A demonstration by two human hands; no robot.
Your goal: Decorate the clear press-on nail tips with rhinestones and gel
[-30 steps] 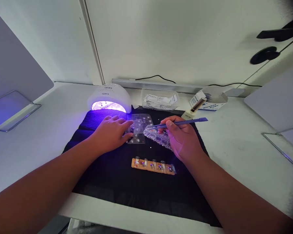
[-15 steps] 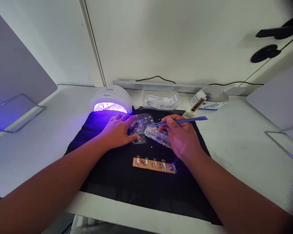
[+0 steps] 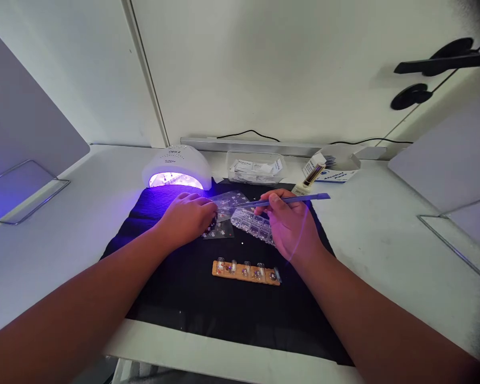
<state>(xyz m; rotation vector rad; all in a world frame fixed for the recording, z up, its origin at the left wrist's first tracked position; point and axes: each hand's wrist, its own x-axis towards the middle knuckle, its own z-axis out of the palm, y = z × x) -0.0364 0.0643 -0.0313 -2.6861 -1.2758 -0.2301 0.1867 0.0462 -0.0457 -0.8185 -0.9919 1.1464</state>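
Observation:
My right hand [image 3: 290, 221] grips slim blue-purple tweezers [image 3: 294, 199], whose tips point left over clear nail sticker sheets [image 3: 228, 198]. My left hand [image 3: 188, 216] has its fingers curled in and pinches the edge of a sticker sheet close to the tweezer tips. Another patterned sheet [image 3: 222, 230] lies under that hand. Between the hands sits a clear compartment case [image 3: 253, 224] of small decorations, partly behind my right hand. Nearer me, a wooden strip [image 3: 240, 276] carries several decorated nail tips.
A lit white nail lamp [image 3: 178, 165] stands at the back left of the black mat [image 3: 208, 304]. Behind the mat are a clear tub of packets [image 3: 256, 168], a gold-capped bottle [image 3: 310, 180] and an alcohol pads box [image 3: 340, 173]. Wire stands flank the table.
My left hand has gone from spread fingers flat on the sheets to a closed pinch, lifting the sheet's edge. The tweezer tips stay near the sheets. The whole view has shifted slightly.

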